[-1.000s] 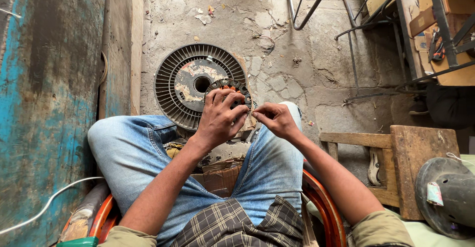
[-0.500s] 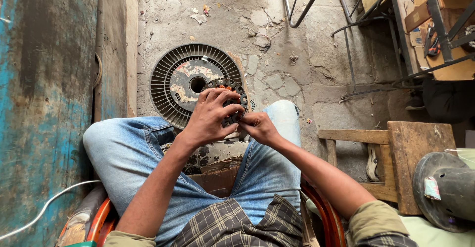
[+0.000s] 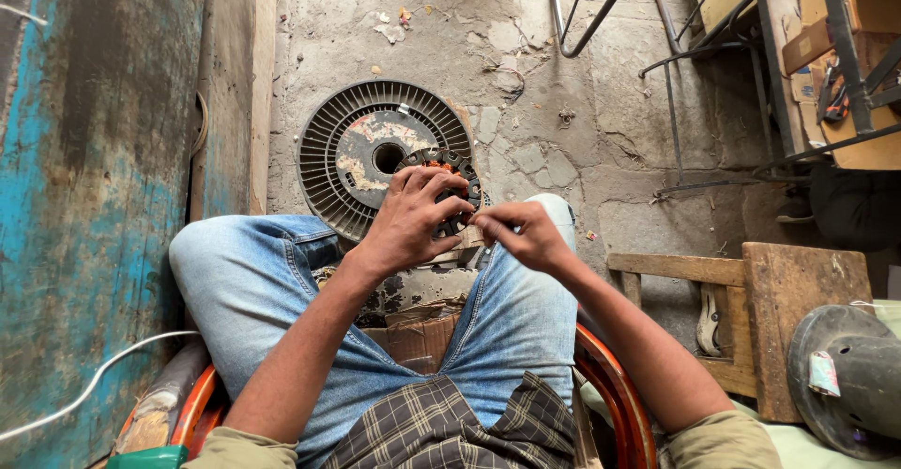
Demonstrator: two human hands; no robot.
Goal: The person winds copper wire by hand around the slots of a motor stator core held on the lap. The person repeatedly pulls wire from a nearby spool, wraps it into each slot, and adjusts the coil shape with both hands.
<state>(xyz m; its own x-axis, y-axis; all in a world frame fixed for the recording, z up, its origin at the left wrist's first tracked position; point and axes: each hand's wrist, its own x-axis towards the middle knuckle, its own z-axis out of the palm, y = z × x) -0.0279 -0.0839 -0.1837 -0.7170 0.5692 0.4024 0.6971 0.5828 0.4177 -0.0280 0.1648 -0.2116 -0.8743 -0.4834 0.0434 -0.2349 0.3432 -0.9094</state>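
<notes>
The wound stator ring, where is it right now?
Head view, centre: the stator ring is gripped by the left hand above the knees, in front of the finned disc on the floor.

Blue jeans (image 3: 253, 281), plaid shirt (image 3: 441, 427), grey ribbed fan cover (image 3: 328, 150), teal wall (image 3: 84, 197).

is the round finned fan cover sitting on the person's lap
No, the round finned fan cover lies on the cracked concrete floor beyond the knees, while the left hand grips a small wound stator ring.
</notes>
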